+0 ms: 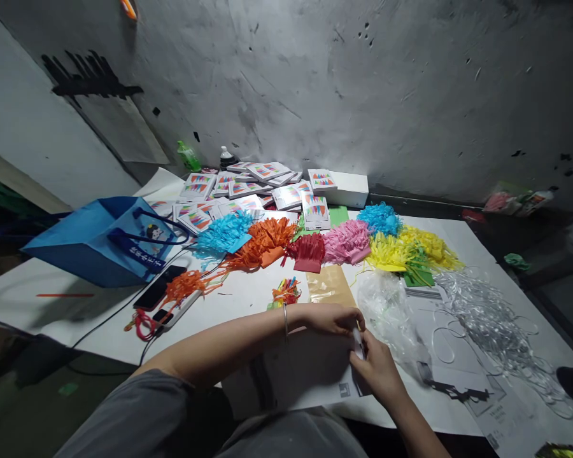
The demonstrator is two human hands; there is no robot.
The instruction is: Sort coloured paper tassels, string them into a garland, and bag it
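Observation:
My left hand (333, 318) reaches across from the left, its fingers bent at the upper end of a small, flat white thing (358, 344). From the right, my right hand (378, 369) grips that thing's lower part between thumb and fingers. It is seen almost edge-on, partly covered by my fingers, so its exact kind is unclear. Beneath both hands lies a large printed white sheet (305, 375). A brown envelope-like piece (332, 286) is just beyond my left hand, and a crumpled clear plastic bag (386, 312) is beside my right hand.
Fringed paper bundles in orange (272, 238), red (308, 251), pink (347, 240), blue (226, 232) and yellow (386, 250) cross the table. Behind are several printed white boxes (267, 170). A blue bag (95, 238) and phone (157, 289) stand left; silvery string (491, 324) lies right.

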